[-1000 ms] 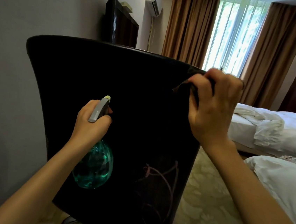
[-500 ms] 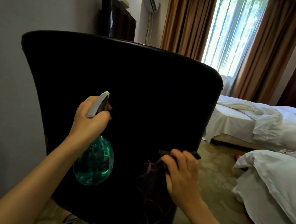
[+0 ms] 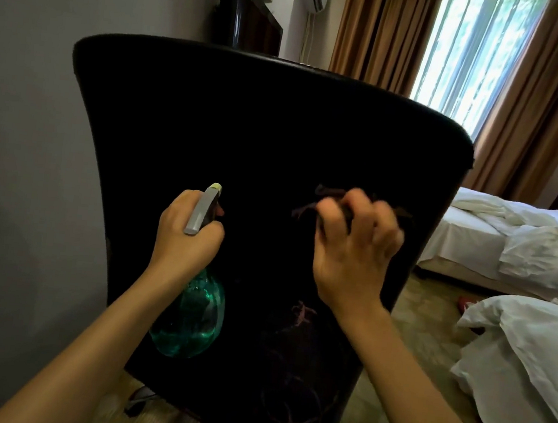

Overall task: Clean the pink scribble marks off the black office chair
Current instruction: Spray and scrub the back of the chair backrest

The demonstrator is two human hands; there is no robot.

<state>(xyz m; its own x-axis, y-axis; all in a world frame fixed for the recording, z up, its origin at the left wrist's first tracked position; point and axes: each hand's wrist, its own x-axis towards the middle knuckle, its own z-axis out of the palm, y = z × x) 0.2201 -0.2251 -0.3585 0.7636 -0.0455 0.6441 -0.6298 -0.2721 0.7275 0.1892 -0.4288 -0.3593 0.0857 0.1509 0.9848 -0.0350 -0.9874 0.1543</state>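
The back of the black office chair (image 3: pixel 244 132) fills the middle of the view. Pink scribble marks (image 3: pixel 291 409) loop over its lower right part, with a small patch higher up. My left hand (image 3: pixel 185 239) grips a green see-through spray bottle (image 3: pixel 190 319) by its neck, grey trigger head pointing at the chair. My right hand (image 3: pixel 352 250) is motion-blurred and grips a dark cloth (image 3: pixel 327 195) bunched under its fingers, pressed against the backrest above the scribbles. Most of the cloth is hidden by the fingers.
A grey wall (image 3: pixel 22 115) stands close on the left. A dark television (image 3: pixel 246 18) sits behind the chair. Two beds with white bedding (image 3: pixel 525 244) lie to the right, patterned carpet (image 3: pixel 425 316) between them and the chair. Brown curtains frame a bright window (image 3: pixel 466 52).
My right hand with the cloth went from the chair's top right edge down to the scribbles, then back up to mid-backrest. The left hand kept hold of the bottle.
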